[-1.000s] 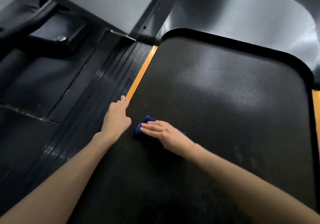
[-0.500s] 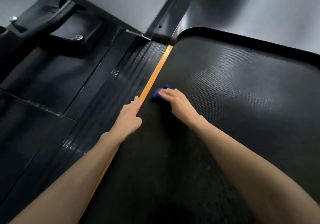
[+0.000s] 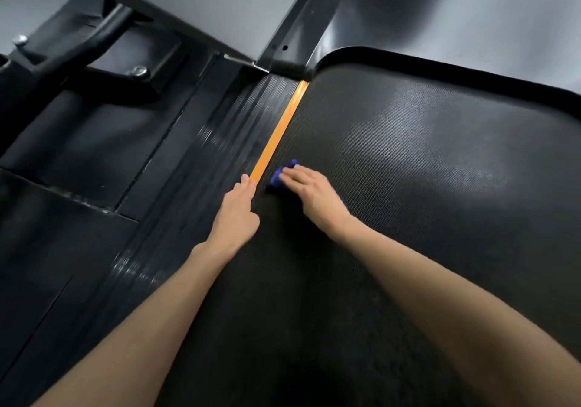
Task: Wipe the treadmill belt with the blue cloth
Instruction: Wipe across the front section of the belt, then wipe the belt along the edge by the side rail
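Note:
The black textured treadmill belt (image 3: 424, 161) fills the right and centre of the view. A small blue cloth (image 3: 281, 174) lies bunched on the belt near its left edge. My right hand (image 3: 311, 191) presses flat on top of the cloth, covering most of it. Only the cloth's far left corner shows. My left hand (image 3: 237, 215) rests flat, fingers together, on the orange strip (image 3: 278, 136) and the ribbed side rail, holding nothing.
A black ribbed side rail (image 3: 220, 168) runs left of the orange strip. A grey upright post (image 3: 289, 36) and grey motor cover (image 3: 456, 14) stand at the belt's far end. Black floor mats and a bolted dark frame (image 3: 78, 61) lie at left.
My right hand slid the blue cloth forward and left along the belt toward the orange strip, then stayed close beside it. My left hand stayed on the strip.

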